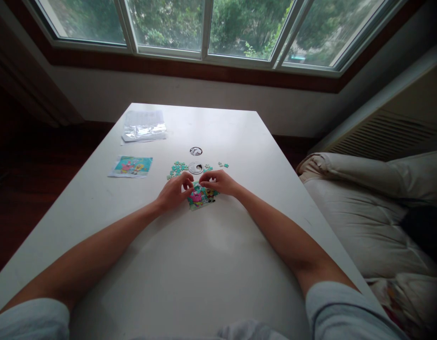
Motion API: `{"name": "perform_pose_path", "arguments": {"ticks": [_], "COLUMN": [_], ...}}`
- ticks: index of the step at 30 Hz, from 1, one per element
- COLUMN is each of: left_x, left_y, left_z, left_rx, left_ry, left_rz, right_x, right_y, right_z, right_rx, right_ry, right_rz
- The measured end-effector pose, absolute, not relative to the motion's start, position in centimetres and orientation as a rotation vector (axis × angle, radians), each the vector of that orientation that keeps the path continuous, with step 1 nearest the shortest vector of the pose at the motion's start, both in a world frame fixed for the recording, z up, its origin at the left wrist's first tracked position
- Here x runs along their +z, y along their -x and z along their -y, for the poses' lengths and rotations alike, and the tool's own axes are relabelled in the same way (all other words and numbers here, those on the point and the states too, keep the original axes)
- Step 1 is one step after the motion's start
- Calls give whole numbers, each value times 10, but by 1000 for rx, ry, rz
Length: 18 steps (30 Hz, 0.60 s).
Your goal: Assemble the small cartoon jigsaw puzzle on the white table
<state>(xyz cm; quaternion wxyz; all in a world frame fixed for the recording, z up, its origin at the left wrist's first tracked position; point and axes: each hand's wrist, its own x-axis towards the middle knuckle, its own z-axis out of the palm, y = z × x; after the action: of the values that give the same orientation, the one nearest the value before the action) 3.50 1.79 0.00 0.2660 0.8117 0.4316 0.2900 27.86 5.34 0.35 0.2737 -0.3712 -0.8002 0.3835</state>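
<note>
A partly joined jigsaw puzzle (196, 200), with a pink figure and a yellow one on turquoise, lies flat on the white table. My left hand (174, 191) rests at its upper left edge, fingers curled and thumb against the puzzle. At the upper edge, my right hand (220, 183) has thumb and forefinger pinched on what looks like a jigsaw piece, mostly hidden by the fingers. Loose turquoise jigsaw pieces (178, 167) are scattered just beyond my left hand. A round silvery lid (196, 168) lies beyond both hands, with a second round disc (196, 151) behind it.
On the left of the white table (190, 274) lies a picture sheet (131, 166) showing the same figures. Behind it is a clear plastic bag (145, 125). A few loose pieces (223, 165) sit right of the lid. A cushioned seat (360, 226) stands along the right side.
</note>
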Motion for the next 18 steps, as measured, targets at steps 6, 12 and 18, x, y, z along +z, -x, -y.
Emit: {"name": "perform_pose_path", "arguments": {"ticks": [6,12,18], "left_x": [0,1,10], "left_y": [-35,-35,-38], "left_z": [-17,-17,-7], "left_rx": [766,827,829], "left_ry": [-2212,-2196,-2363], "left_rz": [-1166,-1225,-1280], "right_x": [-1,0,-4], "right_y": [-274,-270,-278], "right_z": [-53,-48,-56], "right_rx": [1060,1086,1068], "right_ry": [929,898,968], "right_rz": [2161,2173,2030]}}
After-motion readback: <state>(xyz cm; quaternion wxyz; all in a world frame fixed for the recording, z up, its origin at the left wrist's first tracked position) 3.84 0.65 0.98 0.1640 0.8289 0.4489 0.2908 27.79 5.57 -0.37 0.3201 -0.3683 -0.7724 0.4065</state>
